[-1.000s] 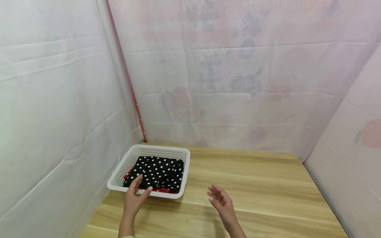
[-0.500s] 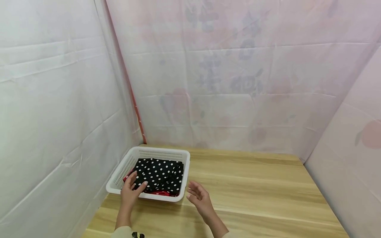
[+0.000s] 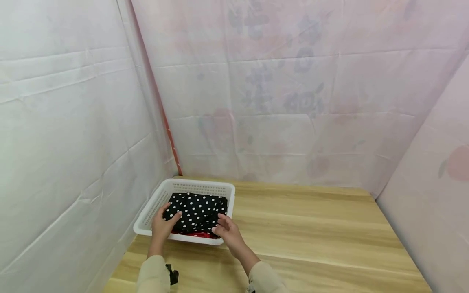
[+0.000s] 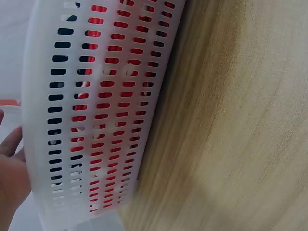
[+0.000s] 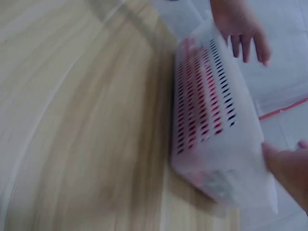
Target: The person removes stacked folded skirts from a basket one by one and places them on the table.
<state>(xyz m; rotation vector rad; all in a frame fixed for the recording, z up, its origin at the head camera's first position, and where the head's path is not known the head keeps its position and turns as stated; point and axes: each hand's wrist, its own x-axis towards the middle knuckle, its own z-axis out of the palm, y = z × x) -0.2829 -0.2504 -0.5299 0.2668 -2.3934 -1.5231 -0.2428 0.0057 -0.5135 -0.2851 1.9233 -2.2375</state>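
Note:
A white plastic basket [image 3: 185,239] with slotted walls stands at the back left of the wooden table. Folded black cloth with white polka dots [image 3: 196,209] lies in it, over red dotted cloth [image 3: 199,235]. My left hand [image 3: 161,227] reaches over the basket's front rim at the left, thumb and fingers spread above the black cloth. At the front right corner, my right hand [image 3: 230,236] has its fingertips over the cloth's right edge. Neither hand grips anything. In the right wrist view, the right thumb shows right at the rim, and the left hand [image 5: 238,24] hangs over the far end.
White sheeting [image 3: 91,134] walls in the table's left side, with a printed pinkish sheet [image 3: 275,101] behind. Another sheet [image 3: 439,195] hangs on the right. Bare wooden tabletop [image 3: 311,232] extends to the right of the basket.
My right hand has moved left from the bare tabletop to the basket's right corner. My left hand has moved slightly forward over the cloth. The basket and cloth stay in place.

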